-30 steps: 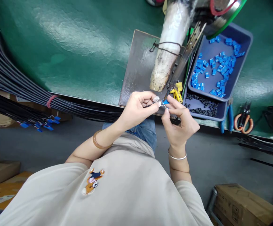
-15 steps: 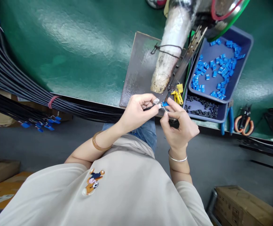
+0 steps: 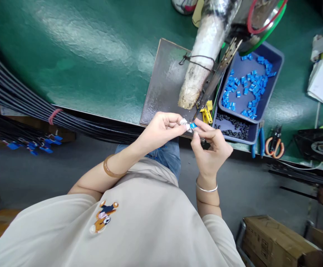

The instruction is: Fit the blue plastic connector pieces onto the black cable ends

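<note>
My left hand (image 3: 165, 128) is closed on the end of a cable, most of it hidden by the fingers; white coverings show at its fingertips. Just beyond them sits a small blue connector (image 3: 193, 125), between my two hands. My right hand (image 3: 210, 146) pinches a thin silvery wire (image 3: 194, 130) between thumb and finger, its other fingers close beside the connector. Above, the dark tip of a mounted soldering iron (image 3: 201, 104) points down at the connector; whether they touch is too small to tell.
A wrapped duct nozzle (image 3: 190, 89) hangs over a dark board (image 3: 161, 81). Right of it are a bin (image 3: 272, 89) of blue connectors, a bin (image 3: 253, 139) of small black parts, a yellow tool (image 3: 206, 113), pliers (image 3: 261, 141) and orange-handled cutters (image 3: 274, 144). Black cable bundles (image 3: 25, 96) lie left.
The camera view has shifted slightly to the right. Both hands stay together under the iron tip, and the blue connector has turned a little, showing more of its face.
</note>
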